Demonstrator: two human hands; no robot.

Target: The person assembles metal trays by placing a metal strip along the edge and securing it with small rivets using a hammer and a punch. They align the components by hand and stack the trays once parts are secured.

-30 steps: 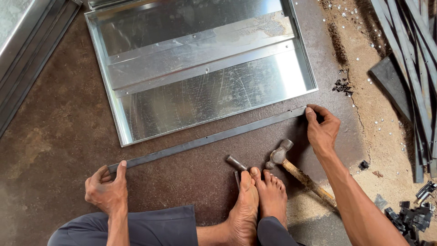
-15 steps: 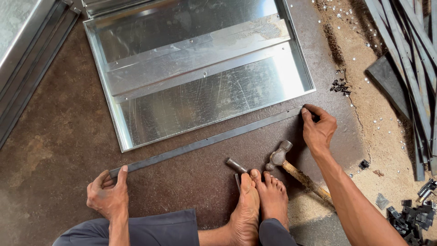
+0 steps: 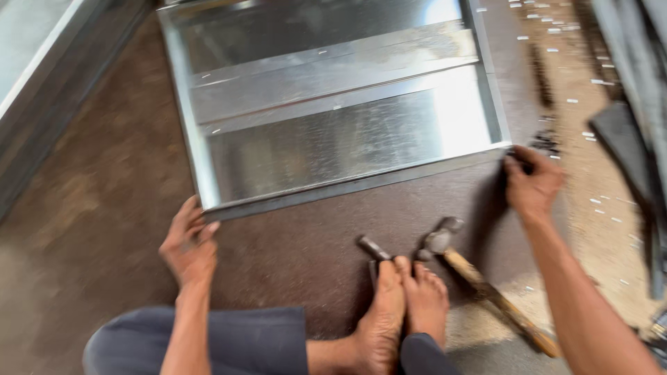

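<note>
The metal strip (image 3: 361,186) lies across the middle of the frame, its long axis running from lower left to upper right, pressed against the near edge of the galvanised sheet-metal tray (image 3: 333,132). The left hand (image 3: 189,244) sits at the strip's lower-left end; the fingers are loosely curled with the fingertips at the strip, but motion blur hides whether they actually grip it. The right hand (image 3: 531,182) is at the upper-right end, fingers closed around the tip of the strip beside the tray's corner. Each hand holds its own end, so neither is nearer to the strip as a whole.

Work surface: a dark brown board (image 3: 104,208), bare on the left. A wooden-handled hammer (image 3: 479,281) and a short metal punch or chisel (image 3: 374,247) lie just beyond the bare feet (image 3: 406,305), between the two arms. Sandy ground with small scraps (image 3: 590,118) occupies the right of the frame.
</note>
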